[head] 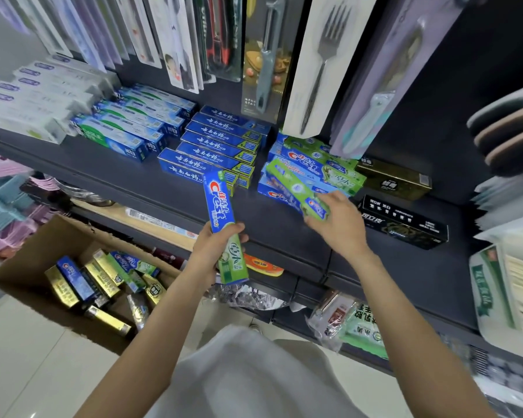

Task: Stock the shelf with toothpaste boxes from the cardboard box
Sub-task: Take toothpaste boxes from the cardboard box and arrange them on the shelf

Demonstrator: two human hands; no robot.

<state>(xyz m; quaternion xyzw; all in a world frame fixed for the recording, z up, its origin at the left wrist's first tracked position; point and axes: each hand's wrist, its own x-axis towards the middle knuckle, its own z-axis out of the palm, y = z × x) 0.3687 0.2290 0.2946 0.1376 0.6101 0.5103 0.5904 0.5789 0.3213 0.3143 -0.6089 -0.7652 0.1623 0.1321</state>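
My left hand (216, 247) grips a blue and green Crest toothpaste box (221, 212) around its middle, holding it upright in front of the dark shelf (169, 182). My right hand (335, 220) holds the near end of a second Crest box (290, 184), which lies slanted on a pile of Crest boxes (317, 168) on the shelf. The open cardboard box (40, 245) stands on the floor at the lower left, with several gold, blue and green toothpaste boxes (103, 282) inside.
Rows of dark blue boxes (215, 146), blue-white boxes (133, 125) and white boxes (37, 95) fill the shelf to the left. Black boxes (403, 221) lie to the right. Packaged forks and peelers (323, 64) hang above. Lower shelves hold bagged goods (354, 327).
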